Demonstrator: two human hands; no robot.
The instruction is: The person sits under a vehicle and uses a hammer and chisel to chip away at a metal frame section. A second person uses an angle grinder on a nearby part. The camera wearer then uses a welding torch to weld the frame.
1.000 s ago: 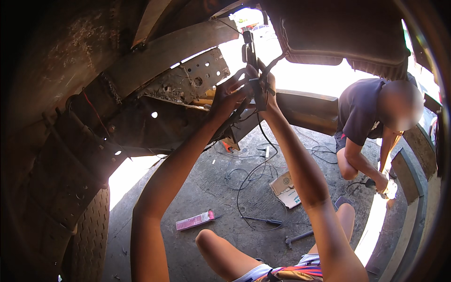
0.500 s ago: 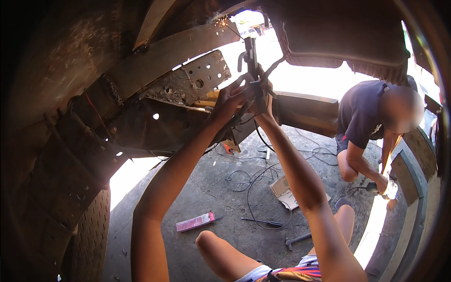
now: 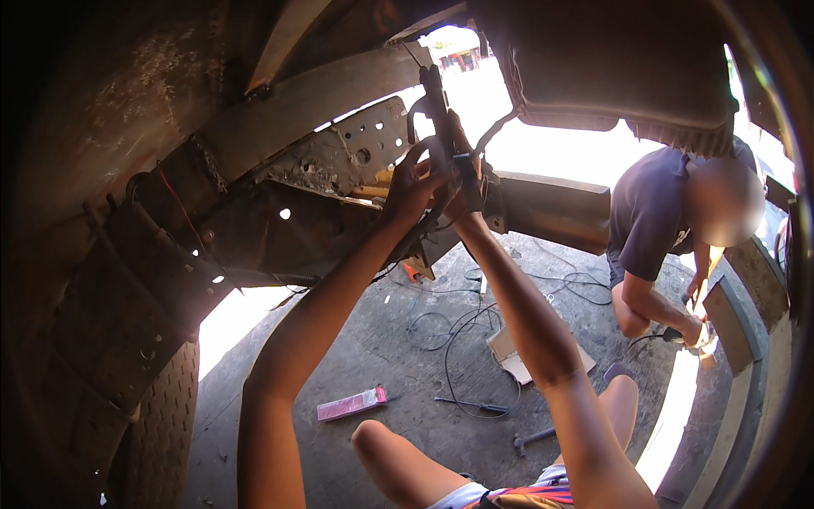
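Overhead, my left hand (image 3: 415, 182) and my right hand (image 3: 465, 182) are closed round a dark electrode holder (image 3: 432, 93) with a thick cable. A thin rod (image 3: 413, 55) angles up from its jaw to the upper edge of a steel beam (image 3: 339, 82), where I cannot tell if it touches. Just below that beam, behind my hands, is a rusty perforated plate (image 3: 346, 146). A dark hanging panel (image 3: 615, 64) is at the upper right. My fingers are shadowed and partly hide the handle.
A co-worker (image 3: 649, 212) crouches at right, hands on a tool (image 3: 699, 335) near curved steel rails (image 3: 733, 327). On the concrete floor lie a pink-and-white packet (image 3: 352, 403), torn cardboard (image 3: 509, 356), a hammer (image 3: 530, 439), a black tool (image 3: 475, 405) and tangled cables (image 3: 432, 331).
The holder has tilted left with my hands, which moved slightly. Orange sparks showed at the rod's tip half a second ago; none show now. The view has shifted slightly.
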